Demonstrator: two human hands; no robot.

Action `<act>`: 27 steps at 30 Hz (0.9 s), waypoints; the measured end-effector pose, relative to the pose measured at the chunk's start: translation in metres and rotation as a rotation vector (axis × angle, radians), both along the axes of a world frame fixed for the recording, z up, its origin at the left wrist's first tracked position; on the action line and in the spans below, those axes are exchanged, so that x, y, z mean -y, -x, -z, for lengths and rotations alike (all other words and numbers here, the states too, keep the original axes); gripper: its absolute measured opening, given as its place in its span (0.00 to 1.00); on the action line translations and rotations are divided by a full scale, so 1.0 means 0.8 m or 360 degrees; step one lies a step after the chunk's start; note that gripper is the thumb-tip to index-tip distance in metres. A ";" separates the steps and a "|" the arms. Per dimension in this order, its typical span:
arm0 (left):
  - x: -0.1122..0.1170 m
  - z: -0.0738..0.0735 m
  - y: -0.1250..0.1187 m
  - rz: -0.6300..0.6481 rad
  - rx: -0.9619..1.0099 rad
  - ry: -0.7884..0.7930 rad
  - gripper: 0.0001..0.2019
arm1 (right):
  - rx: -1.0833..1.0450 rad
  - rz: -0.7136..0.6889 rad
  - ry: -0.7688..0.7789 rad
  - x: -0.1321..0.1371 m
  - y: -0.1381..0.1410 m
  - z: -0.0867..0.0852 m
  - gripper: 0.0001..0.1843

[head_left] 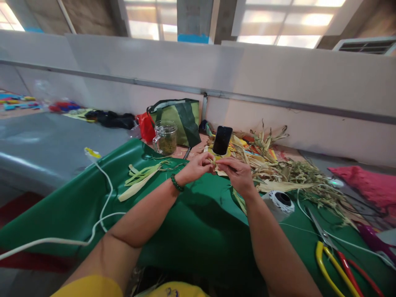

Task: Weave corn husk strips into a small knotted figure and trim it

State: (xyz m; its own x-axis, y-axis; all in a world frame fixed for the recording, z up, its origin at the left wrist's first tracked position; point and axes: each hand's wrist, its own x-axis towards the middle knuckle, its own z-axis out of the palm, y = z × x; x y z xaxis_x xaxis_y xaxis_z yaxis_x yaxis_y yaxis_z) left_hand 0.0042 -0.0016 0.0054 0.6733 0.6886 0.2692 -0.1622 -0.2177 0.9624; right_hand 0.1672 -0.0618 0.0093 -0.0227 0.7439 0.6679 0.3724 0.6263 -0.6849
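Observation:
My left hand point(198, 166) and my right hand point(237, 172) meet over the green sheet point(192, 222), both pinched on a small piece of pale dried husk point(216, 165) held between their fingertips. A green bead bracelet point(176, 182) circles my left wrist. Strips of husk hang down below my right hand. A dark phone point(222, 140) stands propped just behind my hands. Several cut green and pale husk strips point(140, 179) lie on the sheet to the left.
A pile of dried husks and stalks point(278, 165) spreads at the right. A thread spool point(282, 200), scissors point(321, 233) and yellow and red handled pliers point(337, 264) lie at the right. A glass jar point(165, 138), green bag point(179, 117) and white cable point(102, 206) sit left.

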 end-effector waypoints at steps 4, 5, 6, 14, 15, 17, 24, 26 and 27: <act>0.002 0.003 -0.003 -0.0064 -0.0037 -0.0032 0.21 | -0.0048 0.0065 0.0067 -0.004 0.000 0.006 0.08; 0.003 0.004 -0.004 -0.0081 -0.0039 -0.0041 0.21 | -0.0011 0.0073 0.0040 -0.005 0.000 0.006 0.09; 0.003 0.004 -0.005 -0.0092 -0.0038 -0.0046 0.22 | 0.0037 0.0078 0.0007 -0.005 0.001 0.006 0.09; 0.004 0.005 -0.008 -0.0168 -0.0032 -0.0093 0.14 | -0.0036 0.0077 0.0327 -0.008 0.001 0.009 0.14; 0.004 0.006 -0.009 -0.0167 -0.0038 -0.0090 0.13 | -0.0068 0.0088 0.0375 -0.009 0.001 0.010 0.14; 0.005 0.007 -0.010 -0.0163 -0.0044 -0.0094 0.12 | -0.0098 0.0124 0.0415 -0.010 0.000 0.011 0.13; 0.009 0.009 -0.012 -0.0259 -0.0148 -0.0316 0.08 | 0.0263 0.0442 0.0038 -0.007 0.007 0.016 0.07; 0.010 0.009 -0.013 -0.0303 -0.0187 -0.0365 0.08 | 0.0461 0.0505 -0.0149 -0.005 0.009 0.016 0.08; 0.010 0.009 -0.013 -0.0319 -0.0193 -0.0380 0.08 | 0.0541 0.0506 -0.0222 -0.004 0.010 0.016 0.08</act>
